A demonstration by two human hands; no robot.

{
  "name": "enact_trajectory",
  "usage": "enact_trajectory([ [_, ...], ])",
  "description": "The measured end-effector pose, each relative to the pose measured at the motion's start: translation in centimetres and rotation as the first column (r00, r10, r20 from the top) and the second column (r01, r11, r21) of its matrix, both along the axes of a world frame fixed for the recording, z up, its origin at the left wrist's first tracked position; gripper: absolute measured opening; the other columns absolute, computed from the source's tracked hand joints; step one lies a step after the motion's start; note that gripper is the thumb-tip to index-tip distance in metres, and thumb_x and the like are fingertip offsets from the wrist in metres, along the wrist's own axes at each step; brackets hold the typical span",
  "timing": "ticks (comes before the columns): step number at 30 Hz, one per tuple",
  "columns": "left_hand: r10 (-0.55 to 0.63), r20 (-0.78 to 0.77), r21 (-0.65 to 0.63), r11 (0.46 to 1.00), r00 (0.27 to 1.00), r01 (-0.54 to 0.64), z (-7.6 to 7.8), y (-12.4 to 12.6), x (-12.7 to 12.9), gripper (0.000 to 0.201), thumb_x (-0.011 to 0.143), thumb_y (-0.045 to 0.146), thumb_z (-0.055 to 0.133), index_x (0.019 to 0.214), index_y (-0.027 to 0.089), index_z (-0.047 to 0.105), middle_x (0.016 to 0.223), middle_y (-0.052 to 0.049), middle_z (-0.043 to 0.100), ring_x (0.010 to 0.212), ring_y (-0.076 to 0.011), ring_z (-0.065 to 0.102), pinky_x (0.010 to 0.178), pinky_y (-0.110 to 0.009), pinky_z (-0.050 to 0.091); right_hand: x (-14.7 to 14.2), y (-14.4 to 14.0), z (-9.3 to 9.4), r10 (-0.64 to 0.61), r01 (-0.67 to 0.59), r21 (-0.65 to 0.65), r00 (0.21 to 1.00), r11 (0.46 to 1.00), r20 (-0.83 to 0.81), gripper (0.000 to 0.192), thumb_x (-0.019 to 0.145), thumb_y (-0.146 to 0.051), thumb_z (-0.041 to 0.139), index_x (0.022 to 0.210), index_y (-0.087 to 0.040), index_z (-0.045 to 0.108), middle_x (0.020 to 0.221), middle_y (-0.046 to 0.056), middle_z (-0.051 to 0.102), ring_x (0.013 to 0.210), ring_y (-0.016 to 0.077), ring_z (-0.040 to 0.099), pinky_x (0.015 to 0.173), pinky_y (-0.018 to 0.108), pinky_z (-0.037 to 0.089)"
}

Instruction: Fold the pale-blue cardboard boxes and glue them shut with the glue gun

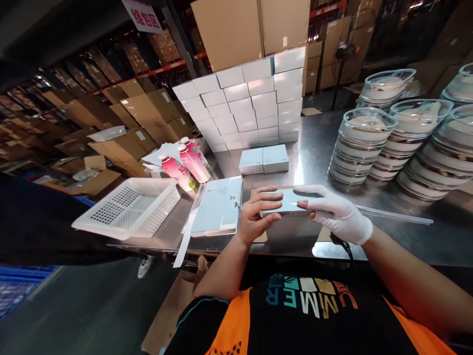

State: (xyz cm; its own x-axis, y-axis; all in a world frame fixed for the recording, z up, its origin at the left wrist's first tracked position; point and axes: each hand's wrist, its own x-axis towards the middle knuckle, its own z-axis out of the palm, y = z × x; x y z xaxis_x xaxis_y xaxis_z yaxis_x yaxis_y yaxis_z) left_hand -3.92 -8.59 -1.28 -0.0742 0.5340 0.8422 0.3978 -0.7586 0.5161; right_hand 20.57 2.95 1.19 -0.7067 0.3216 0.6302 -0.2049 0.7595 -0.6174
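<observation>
Here, left hand [256, 214] and gloved right hand [338, 214] both clasped around pale box [286, 203].

A steel worktable [388, 217] with a reflective top stands in a dim warehouse, where tall racks with red beams [162, 69] are crammed with brown cardboard cartons [144, 116]. A wall of stacked white boxes [251, 106] rises at the table's far edge, with large cartons [251, 27] behind it, and a white sign with red characters [142, 15] hangs overhead. The floor [92, 310] is grey concrete, with a blue pallet [18, 291] at the lower left and flattened cardboard [166, 315] lying beside the table.
</observation>
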Motion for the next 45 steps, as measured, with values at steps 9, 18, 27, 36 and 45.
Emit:
enact_trajectory([
  [9, -0.039, -0.153, -0.049, 0.998, 0.987, 0.032, 1.4, -0.5, -1.0, 0.05, 0.092, 0.044, 0.088, 0.139, 0.033, 0.076, 0.134, -0.013, 0.081, 0.132, -0.0326, 0.073, 0.112, -0.055, 0.057, -0.8, 0.7, -2.5, -0.154, 0.155, -0.114, 0.988, 0.981, 0.016, 0.102, 0.093, -0.072, 0.076, 0.177, -0.034, 0.03, 0.18, 0.014, 0.037, 0.162, 0.0366, 0.043, 0.131, 0.058, 0.042],
  [18, 0.006, -0.461, -0.146, 0.986, 0.887, -0.083, 2.8, -1.0, -1.0, 0.056, 0.096, 0.053, 0.079, 0.146, 0.03, 0.072, 0.158, -0.019, 0.064, 0.14, -0.0366, 0.065, 0.116, -0.056, 0.051, -1.4, 0.5, -3.1, -0.127, 0.124, -0.069, 0.992, 0.99, -0.027, 0.092, 0.092, -0.064, 0.081, 0.169, -0.034, 0.04, 0.181, 0.015, 0.033, 0.167, 0.0374, 0.035, 0.132, 0.064, 0.036],
  [27, -0.024, -0.689, -0.291, 0.925, 0.724, -0.246, 6.0, -1.9, -2.0, 0.056, 0.094, 0.047, 0.083, 0.147, 0.033, 0.069, 0.155, -0.015, 0.067, 0.135, -0.0379, 0.066, 0.116, -0.058, 0.049, -2.9, 0.2, -2.6, -0.062, 0.059, 0.078, 0.998, 0.995, 0.03, 0.076, 0.099, -0.06, 0.074, 0.162, -0.026, 0.049, 0.176, 0.023, 0.037, 0.163, 0.0378, 0.042, 0.128, 0.064, 0.043],
  [36, 0.278, -0.568, -0.26, 0.832, 0.775, -0.49, 8.3, -2.2, -3.8, 0.063, 0.083, 0.051, 0.087, 0.14, 0.029, 0.072, 0.121, -0.011, 0.075, 0.109, -0.0334, 0.068, 0.093, -0.046, 0.06, 1.0, 12.3, 5.8, -0.639, 0.567, 0.369, 0.762, 0.736, 0.105, 0.075, 0.104, -0.057, 0.059, 0.164, -0.013, 0.049, 0.173, 0.021, 0.044, 0.162, 0.0412, 0.039, 0.134, 0.062, 0.032],
  [45, 0.486, 0.305, -0.61, 0.76, 0.819, -0.224, -1.1, -1.4, -6.4, 0.1, 0.065, 0.04, 0.094, 0.154, 0.029, 0.05, 0.137, -0.009, 0.067, 0.118, -0.0293, 0.068, 0.098, -0.042, 0.061, 5.4, 21.7, 8.3, -0.942, 0.814, 0.48, 0.242, 0.328, 0.232, 0.02, 0.105, -0.012, 0.053, 0.108, -0.008, 0.072, 0.129, 0.025, 0.074, 0.123, 0.0277, 0.065, 0.107, 0.042, 0.048],
])
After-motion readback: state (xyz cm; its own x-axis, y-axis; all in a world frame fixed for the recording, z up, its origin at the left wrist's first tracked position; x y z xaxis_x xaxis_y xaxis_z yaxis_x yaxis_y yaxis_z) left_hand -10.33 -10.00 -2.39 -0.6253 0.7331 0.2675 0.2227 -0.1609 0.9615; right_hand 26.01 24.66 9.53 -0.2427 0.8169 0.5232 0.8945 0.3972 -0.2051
